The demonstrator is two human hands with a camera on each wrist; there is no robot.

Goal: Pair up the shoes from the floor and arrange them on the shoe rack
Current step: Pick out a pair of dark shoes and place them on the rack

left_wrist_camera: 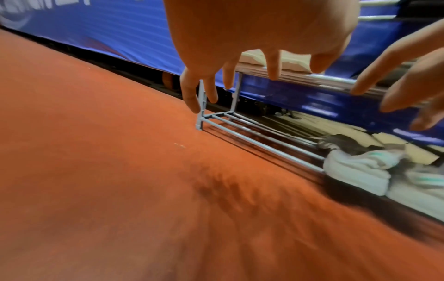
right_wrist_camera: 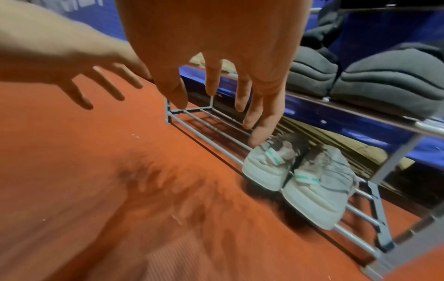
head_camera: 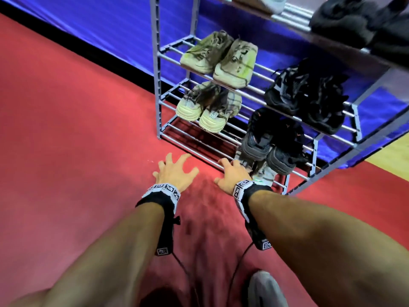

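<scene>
A grey metal shoe rack stands on the red floor with pairs on its shelves. A pale grey pair with green stripes sits side by side at the right end of the bottom shelf. My right hand hovers just in front of that pair with straight, spread fingers and holds nothing. My left hand floats over the floor before the bare left part of the bottom shelf, its fingers spread and holding nothing.
Olive-tan sneakers and cream-soled ones fill the left of the upper shelves; black pairs and dark grey ones fill the right. A blue banner runs behind. A grey shoe on a foot shows at the bottom.
</scene>
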